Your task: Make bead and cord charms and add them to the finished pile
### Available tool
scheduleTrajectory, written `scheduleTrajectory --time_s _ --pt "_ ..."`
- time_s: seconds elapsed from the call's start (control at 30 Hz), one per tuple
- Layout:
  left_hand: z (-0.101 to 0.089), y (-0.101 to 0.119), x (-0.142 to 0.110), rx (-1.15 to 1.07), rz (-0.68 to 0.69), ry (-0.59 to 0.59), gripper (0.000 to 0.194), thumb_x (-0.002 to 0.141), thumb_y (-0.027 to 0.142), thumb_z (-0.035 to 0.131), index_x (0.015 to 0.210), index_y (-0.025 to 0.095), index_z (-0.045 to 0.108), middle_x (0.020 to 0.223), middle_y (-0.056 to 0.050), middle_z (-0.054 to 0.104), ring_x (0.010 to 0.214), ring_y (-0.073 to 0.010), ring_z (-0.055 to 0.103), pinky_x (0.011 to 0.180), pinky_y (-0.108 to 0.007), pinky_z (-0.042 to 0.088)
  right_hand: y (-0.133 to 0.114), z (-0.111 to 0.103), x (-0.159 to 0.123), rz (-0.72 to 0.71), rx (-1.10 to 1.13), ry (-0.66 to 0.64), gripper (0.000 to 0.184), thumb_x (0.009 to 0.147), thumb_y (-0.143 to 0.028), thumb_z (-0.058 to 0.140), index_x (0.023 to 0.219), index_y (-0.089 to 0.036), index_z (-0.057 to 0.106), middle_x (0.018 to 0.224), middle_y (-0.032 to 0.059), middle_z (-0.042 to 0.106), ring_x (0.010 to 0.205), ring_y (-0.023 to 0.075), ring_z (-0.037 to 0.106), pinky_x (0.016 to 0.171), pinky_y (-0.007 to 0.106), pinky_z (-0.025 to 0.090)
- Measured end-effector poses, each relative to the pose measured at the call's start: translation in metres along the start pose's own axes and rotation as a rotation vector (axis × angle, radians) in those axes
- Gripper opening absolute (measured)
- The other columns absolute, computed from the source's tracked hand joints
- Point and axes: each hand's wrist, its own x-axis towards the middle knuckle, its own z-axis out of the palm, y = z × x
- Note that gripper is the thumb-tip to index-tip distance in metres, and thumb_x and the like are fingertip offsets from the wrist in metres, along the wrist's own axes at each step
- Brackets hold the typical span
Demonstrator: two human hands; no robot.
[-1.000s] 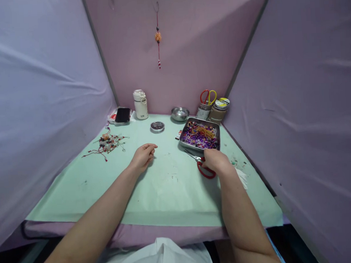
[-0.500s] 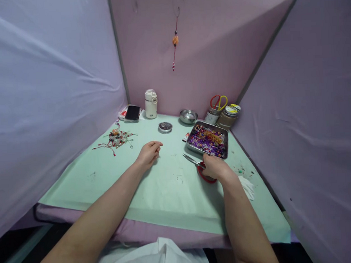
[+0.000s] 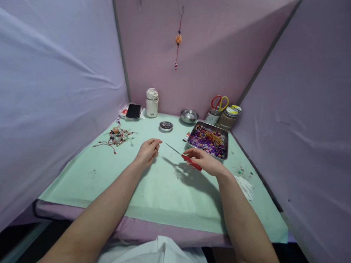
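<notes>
My right hand [image 3: 205, 161] grips red-handled scissors [image 3: 185, 157] and holds them above the green table mat [image 3: 166, 187], blades pointing left toward my left hand. My left hand [image 3: 148, 150] rests on the mat with its fingers curled together in a pinch; what it pinches is too small to make out. A metal tray of purple and red beads with orange cord [image 3: 209, 140] lies just beyond my right hand.
Finished beaded strings [image 3: 117, 137] lie at the left. Along the back stand a phone [image 3: 133, 111], a white flask [image 3: 152, 103], a small round tin [image 3: 166, 126], a steel bowl [image 3: 189, 116] and jars with scissors [image 3: 220, 109]. White tissue [image 3: 245, 186] lies at the right. Cloth walls enclose the table.
My right hand has lifted the scissors off the mat and swung them left toward my left hand. My left hand has stayed put.
</notes>
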Motion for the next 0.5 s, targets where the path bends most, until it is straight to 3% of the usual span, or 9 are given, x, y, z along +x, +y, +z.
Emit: scheduleTrajectory --time_s 0.13,0.23,0.5 --pt "0.000 -0.001 0.001 -0.013 -0.002 -0.012 0.011 0.071 0.023 0.062 0.076 0.014 0.057 0.053 0.007 0.043 0.034 0.0002 0.021 0.037 -0.018 0.013 0.006 0.012 0.014 0.041 0.352 -0.006 0.036 0.066 -0.039 0.073 0.092 -0.018 0.061 0.071 0.0007 0.062 0.058 0.0105 0.054 0.050 0.021 0.038" --pt "0.000 -0.001 0.001 -0.018 -0.003 -0.025 0.011 0.072 0.023 0.062 0.076 0.014 0.057 0.052 0.008 0.042 0.034 -0.0001 0.021 0.037 -0.018 0.013 0.009 0.021 0.019 0.021 0.503 -0.063 0.038 0.067 -0.044 0.074 0.092 -0.018 0.062 0.067 -0.0003 0.059 0.057 0.0098 0.050 0.049 0.021 0.037" --pt "0.005 0.004 -0.008 -0.006 -0.032 -0.076 0.013 0.076 0.026 0.060 0.076 0.014 0.056 0.051 0.007 0.041 0.034 -0.0007 0.024 0.038 -0.018 0.013 0.004 0.028 0.029 0.051 0.567 -0.210 0.041 0.070 -0.049 0.070 0.098 -0.020 0.066 0.070 0.0014 0.057 0.061 0.0121 0.049 0.049 0.022 0.034"
